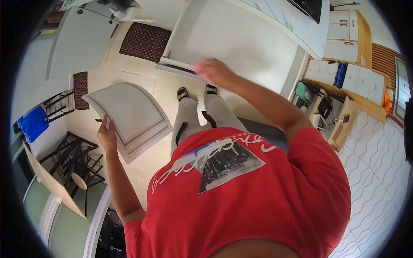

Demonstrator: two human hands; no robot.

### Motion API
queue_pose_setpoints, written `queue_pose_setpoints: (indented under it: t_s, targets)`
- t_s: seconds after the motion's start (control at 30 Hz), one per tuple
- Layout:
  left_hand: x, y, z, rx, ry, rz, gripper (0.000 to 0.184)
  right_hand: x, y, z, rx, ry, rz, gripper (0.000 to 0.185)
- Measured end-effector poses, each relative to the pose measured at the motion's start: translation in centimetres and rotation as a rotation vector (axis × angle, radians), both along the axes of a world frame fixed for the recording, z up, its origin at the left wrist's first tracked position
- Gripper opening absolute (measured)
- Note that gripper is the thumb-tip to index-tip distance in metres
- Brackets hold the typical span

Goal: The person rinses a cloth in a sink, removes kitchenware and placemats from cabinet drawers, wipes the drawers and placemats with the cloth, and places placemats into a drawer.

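Observation:
On the left, my left hand (107, 134) grips the near edge of a white panel with a grooved grey border (133, 116), which looks like a cabinet door. A small dark knob or handle (99, 120) sits by my fingertips. My right hand (211, 71) is smeared by motion above the front edge of a wide, pulled-out white drawer (241, 38). Whether its fingers touch the drawer or hold anything, I cannot tell.
A marble-look countertop (275, 13) overhangs the drawer. A dark patterned mat (145, 42) lies on the floor. Black-framed chairs (77, 159) and a blue seat (33, 123) stand at left. An open wooden drawer with assorted items (331, 116) juts out at right.

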State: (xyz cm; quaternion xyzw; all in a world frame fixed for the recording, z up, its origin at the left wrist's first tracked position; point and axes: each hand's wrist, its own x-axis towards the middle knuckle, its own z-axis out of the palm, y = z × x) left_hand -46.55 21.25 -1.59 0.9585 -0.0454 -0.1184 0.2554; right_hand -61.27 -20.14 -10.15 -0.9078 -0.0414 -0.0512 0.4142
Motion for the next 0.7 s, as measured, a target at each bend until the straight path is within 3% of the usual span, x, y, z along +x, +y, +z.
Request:
queue_pose_setpoints:
  t_s: [0.03, 0.1, 0.13, 0.2, 0.27, 0.3, 0.33, 0.37, 0.43, 0.47, 0.6, 0.7]
  targets:
    - [0.1, -0.5, 0.1, 0.035, 0.017, 0.02, 0.036, -4.5, -1.6, 0.0, -0.155, -0.043, -0.038, 0.012]
    - [0.1, -1.3, 0.1, 0.106, 0.002, 0.005, 0.036, -13.7, -5.8, 0.8, -0.313, 0.139, 0.005, 0.022]
    - [0.3, -1.7, -0.2, 0.096, 0.006, -0.004, 0.036, -17.8, -8.8, 1.3, 0.13, 0.55, -0.014, 0.028]
    - [0.4, -1.5, -0.5, 0.058, 0.027, -0.008, 0.036, -24.3, -10.3, 4.0, -0.226, 0.324, -0.104, 0.032]
    - [0.8, -0.5, -1.7, 0.02, 0.067, 0.008, 0.036, -26.5, -11.7, 4.2, -0.27, 0.41, -0.066, 0.032]
    - [1.3, 0.6, -3.3, -0.133, 0.044, -0.005, 0.036, -27.0, -12.2, 4.0, -0.315, 0.492, -0.018, 0.033]
    - [1.5, 1.2, -4.1, -0.285, 0.019, -0.018, 0.036, -25.5, -11.9, 3.8, -0.276, 0.418, 0.02, 0.03]
    - [1.3, 1.1, -3.8, -0.281, 0.02, -0.02, 0.036, -22.7, -10.8, 3.8, -0.233, 0.346, 0.059, 0.027]
    - [0.8, 0.0, -2.1, -0.044, -0.048, -0.071, 0.036, -15.3, -7.6, 3.0, -0.189, 0.12, 0.099, 0.018]
    - [0.4, -0.5, -1.1, -0.039, -0.058, -0.06, 0.036, -11.8, -6.1, -0.3, -0.284, -0.023, 0.157, 0.012]
    - [-1.5, -1.4, 0.9, 0.133, 0.075, 0.08, 0.036, 6.1, 2.5, -3.3, -0.001, -0.089, 0.072, 0.009]
    - [-2.4, -0.9, 0.8, -0.013, 0.046, 0.106, 0.036, 12.3, 6.3, -1.9, -0.023, -0.134, -0.009, 0.007]
